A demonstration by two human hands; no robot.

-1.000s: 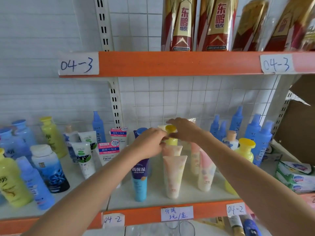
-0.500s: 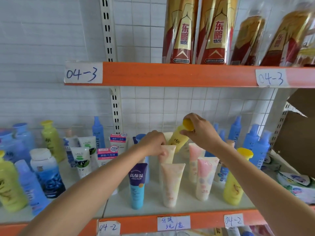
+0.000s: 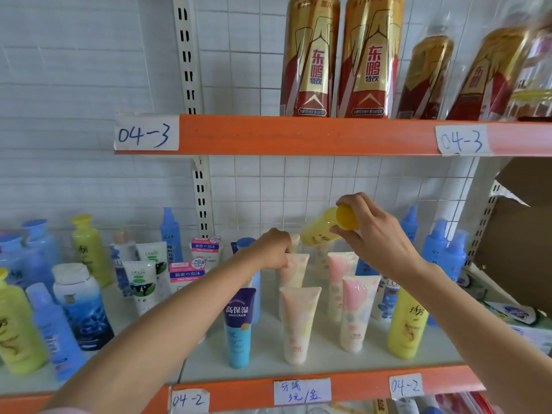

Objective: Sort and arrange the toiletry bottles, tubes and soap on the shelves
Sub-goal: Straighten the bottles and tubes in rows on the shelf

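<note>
The shelf (image 3: 322, 358) marked 04-2 carries the whole lot, its orange lip running along six o'clock. On it, from nine o'clock inward, stand yellow and blue bottles, then white tubes and pink boxes. At centre is a block of upright tubes: a blue tube (image 3: 239, 327) at front left, and peach tubes (image 3: 298, 324) and pink tubes (image 3: 357, 312) in two short rows. A second yellow bottle (image 3: 407, 324) stands at four o'clock, with blue spray bottles (image 3: 442, 249) behind it at three.

The right hand (image 3: 379, 237) is clamped round the neck and yellow cap of a lifted bottle (image 3: 318, 231), held clear above the rear tubes. The left hand (image 3: 270, 249) is lower and just left of it, its fingers pinched on the top of a rear peach tube (image 3: 294, 268), apparently steadying it. The hands are close but not touching.

What matters next: the bottle lies tilted, its long axis running from the cap at two o'clock down to its base at eight, base pointing towards the left hand. Its likely mate, the standing yellow bottle, lies at five o'clock from the right hand, on that hand's own side, well away from the left. So I judge the right hand the one to carry it, swinging the base down and righting it before it is set beside its twin.
</note>
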